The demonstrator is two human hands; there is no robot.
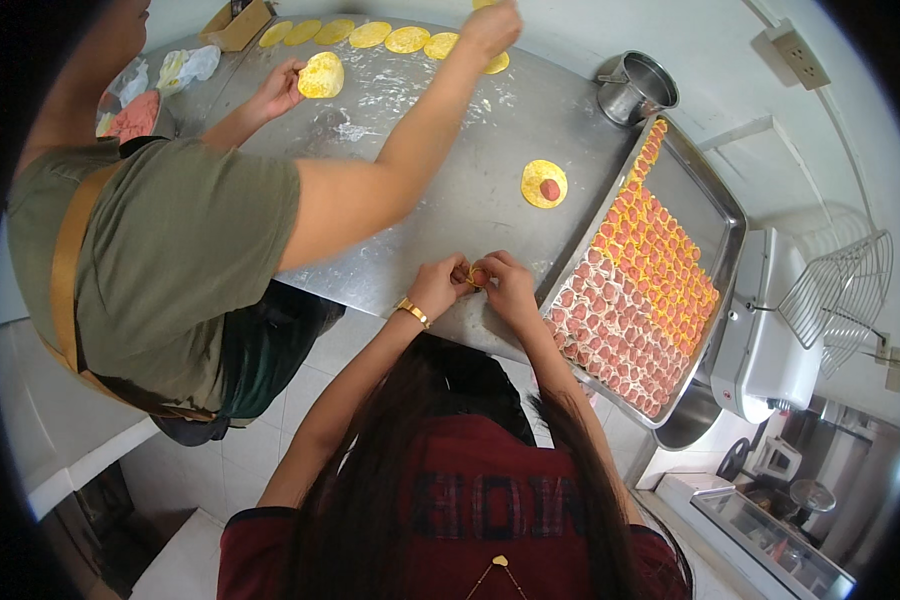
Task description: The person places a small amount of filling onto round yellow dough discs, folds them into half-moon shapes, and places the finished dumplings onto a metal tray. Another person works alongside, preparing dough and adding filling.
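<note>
"Left hand, what is it up to?"

"Pinching. Its fingertips are closed on one side of a small yellow dumpling, and the right hand grips the other side, so the piece sits between the two, at the near edge of the steel table. The fingers hide much of it, so I can't tell how far the fold has got."

"What could spoil it?"

"Squeezing too hard, I'd say. The dough looks thin, so it could split and let the pink meat out. A slack pinch might leave it gaping instead. And being so near the edge, a slip could send it to the floor."

"Anything else waiting?"

"One filled wrapper, lying flat beyond the hands, its meat off centre. If it sits long, the rim may dry and crack when folded."

"And the neighbour?"

"A co-worker's arm reaches across on the left. A careless elbow on the way back could jog the left wrist."

"The tray?"

"Just right of the right hand. Its finished rows are packed tight; forcing another in among them could squash or stick them. The bare strip looks safer."
</note>
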